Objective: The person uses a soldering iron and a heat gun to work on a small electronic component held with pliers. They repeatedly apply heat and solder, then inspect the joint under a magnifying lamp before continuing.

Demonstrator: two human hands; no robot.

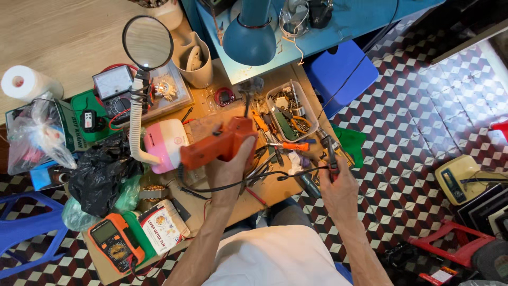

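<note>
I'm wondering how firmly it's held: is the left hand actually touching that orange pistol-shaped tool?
Touching. The head view shows the left hand wrapped around the grip of the orange tool, its fingers pressed against the casing with no gap visible.

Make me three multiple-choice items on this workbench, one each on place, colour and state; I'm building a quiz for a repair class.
1. Where does the magnifying glass stand?
A. left of the blue lamp
B. on the tiled floor
C. in the clear plastic tray

2. What colour is the gun-shaped tool?
A. green
B. orange
C. white

3. How is that tool held?
A. lying loose on the bench
B. gripped in the left hand
C. gripped in the right hand

Answers:
1 A, its lens sits left of the blue lamp shade.
2 B, its body is orange.
3 B, left fingers wrap its handle; the right holds a thin dark tool.
</note>
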